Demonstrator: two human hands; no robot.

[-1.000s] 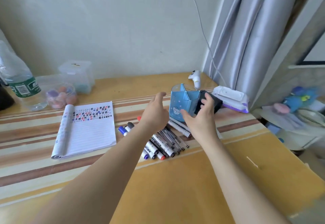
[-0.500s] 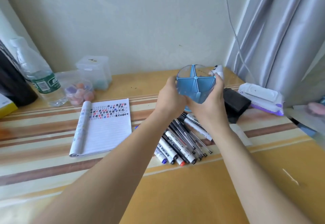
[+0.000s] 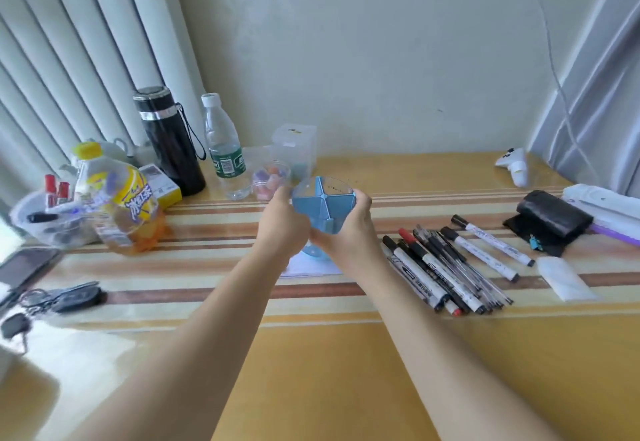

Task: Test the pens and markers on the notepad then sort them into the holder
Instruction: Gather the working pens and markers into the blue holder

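Both my hands hold the blue holder up above the table, tilted so its divided compartments face me. My left hand grips its left side and my right hand grips its right side and bottom. The holder looks empty inside. The notepad lies under my hands and only a white strip of it shows. A pile of several pens and markers lies on the striped table to the right of my right forearm, with black, red and white barrels.
At the back left stand a black flask, a water bottle, a yellow drink bottle and a tub of markers. Clear boxes sit behind the holder. A black pouch, wipes and keys lie at the sides.
My hands lifted the holder off the table from beside the black pouch and carried it left over the notepad. The camera swung left, bringing the bottles and tub into view.
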